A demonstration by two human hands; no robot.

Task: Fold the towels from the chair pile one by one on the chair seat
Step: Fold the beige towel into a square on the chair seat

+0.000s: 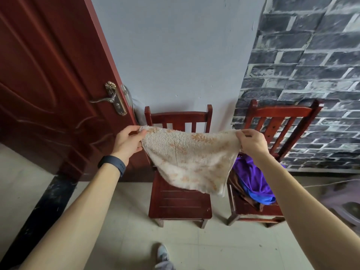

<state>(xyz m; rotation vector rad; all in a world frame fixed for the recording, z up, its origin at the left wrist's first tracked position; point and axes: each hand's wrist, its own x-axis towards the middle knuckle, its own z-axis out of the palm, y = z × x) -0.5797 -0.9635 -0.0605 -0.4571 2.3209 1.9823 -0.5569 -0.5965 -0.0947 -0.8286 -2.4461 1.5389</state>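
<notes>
Two bare forearms reach in from the near edge, and low between them the toe of a grey shoe stands on the pale tiled floor. A dark wristband circles the left wrist.

The left hand pinches one upper corner of a cream towel between thumb and curled fingers, and the right hand pinches the other upper corner the same way. The hands are held well apart. The towel's top edge sags a little between them, and the rest hangs in the air, narrowing to a lower corner on the right. Its looped pile carries faded orange marks.

The towel hangs in front of the left chair, covering part of the back slats and the far part of the slatted seat. Whether the lowest corner touches the seat cannot be told.

Just beside it on the right stands the right chair, of the same red-brown wood. On its seat lies the pile: a purple cloth on top, a blue one under it at the near side, and a brown one at the left edge.

A red-brown door with a brass handle stands at the left. A plain grey wall is behind the left chair and a brick-patterned wall behind the right chair.
</notes>
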